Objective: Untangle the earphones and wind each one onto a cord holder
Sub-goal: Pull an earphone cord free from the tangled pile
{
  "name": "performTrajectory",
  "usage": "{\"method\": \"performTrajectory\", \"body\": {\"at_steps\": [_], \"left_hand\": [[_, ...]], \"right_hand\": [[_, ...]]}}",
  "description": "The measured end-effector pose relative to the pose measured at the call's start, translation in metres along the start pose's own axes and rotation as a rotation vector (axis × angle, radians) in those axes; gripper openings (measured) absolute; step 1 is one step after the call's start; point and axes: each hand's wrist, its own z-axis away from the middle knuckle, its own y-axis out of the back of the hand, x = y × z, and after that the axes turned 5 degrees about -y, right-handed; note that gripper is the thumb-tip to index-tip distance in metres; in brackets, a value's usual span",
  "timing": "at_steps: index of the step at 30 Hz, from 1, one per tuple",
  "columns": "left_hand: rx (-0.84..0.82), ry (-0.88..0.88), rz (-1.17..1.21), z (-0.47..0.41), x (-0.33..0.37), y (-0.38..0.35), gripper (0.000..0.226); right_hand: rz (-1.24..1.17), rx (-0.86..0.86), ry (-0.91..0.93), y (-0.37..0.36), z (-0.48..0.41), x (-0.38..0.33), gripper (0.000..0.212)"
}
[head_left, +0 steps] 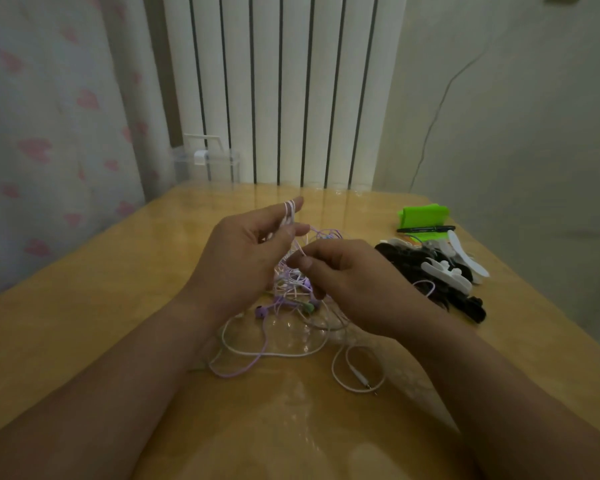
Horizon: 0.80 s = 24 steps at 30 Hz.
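Observation:
A tangle of white and purple earphone cords (pixel 293 285) lies in the middle of the wooden table (pixel 84 306), partly lifted between my hands. My left hand (pixel 243 258) is raised above it, with white cord looped around a fingertip and pinched against the thumb. My right hand (pixel 343 275) pinches a white strand just right of the left hand. Loose loops and a white jack plug (pixel 361 377) trail toward me. Purple earbuds (pixel 262 311) sit under the hands. A pile of white and black cord holders (pixel 444 271) lies at the right.
A green phone stand (pixel 423 214) and a black pen (pixel 426 229) sit behind the holders near the table's right edge. A clear plastic box (pixel 207 164) stands at the back left by the radiator. A curtain hangs at left.

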Motion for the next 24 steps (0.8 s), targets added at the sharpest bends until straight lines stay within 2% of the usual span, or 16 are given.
{"method": "performTrajectory", "body": {"at_steps": [4, 8, 10, 14, 18, 21, 24], "left_hand": [[-0.172, -0.089, -0.257, 0.002, -0.003, 0.002, 0.039], [-0.326, -0.093, -0.317, 0.001, -0.001, 0.007, 0.032], [-0.411, -0.082, -0.224, 0.001, 0.003, 0.006, 0.021], [-0.573, 0.059, 0.15, 0.0, 0.014, 0.01, 0.025], [-0.581, 0.169, 0.554, 0.001, 0.014, 0.01, 0.034], [-0.464, 0.175, 0.603, -0.001, 0.009, 0.007, 0.039], [-0.262, 0.21, 0.631, -0.005, 0.007, 0.006, 0.042]], "right_hand": [[0.098, 0.108, 0.025, 0.008, -0.001, 0.003, 0.026], [0.034, 0.281, 0.027, 0.027, -0.002, 0.005, 0.02], [-0.004, 0.271, 0.033, 0.033, -0.001, 0.005, 0.016], [-0.267, 0.159, 0.057, 0.039, 0.001, 0.003, 0.012], [-0.48, 0.067, 0.01, 0.035, 0.0, 0.004, 0.018], [-0.491, 0.023, -0.005, 0.025, 0.0, 0.003, 0.023], [-0.328, 0.026, -0.031, 0.017, -0.001, 0.003, 0.023]]}}
